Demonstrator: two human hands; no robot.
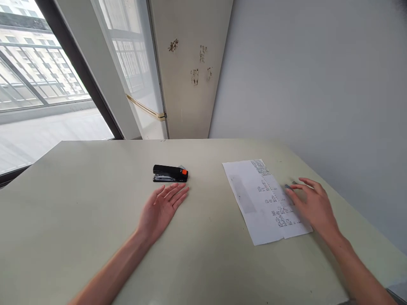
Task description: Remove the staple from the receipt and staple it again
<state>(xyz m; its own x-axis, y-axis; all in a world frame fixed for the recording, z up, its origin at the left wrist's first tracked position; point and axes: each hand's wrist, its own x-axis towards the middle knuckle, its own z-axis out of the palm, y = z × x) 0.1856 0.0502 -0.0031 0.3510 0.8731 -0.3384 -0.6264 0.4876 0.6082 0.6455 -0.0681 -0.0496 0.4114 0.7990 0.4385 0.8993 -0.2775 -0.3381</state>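
The only view comes from the wearer's head, above the near side of the counter [203,262], facing forward and down across it toward the wall [302,76] beyond. It sits close enough to take in both forearms; the window scene left of the counter is washed out, so its detail is uncertain.

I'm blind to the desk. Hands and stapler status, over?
Left hand open, palm up, beside stapler. Right hand at small grey piece near paper, grip unclear. Stapler apart from paper.
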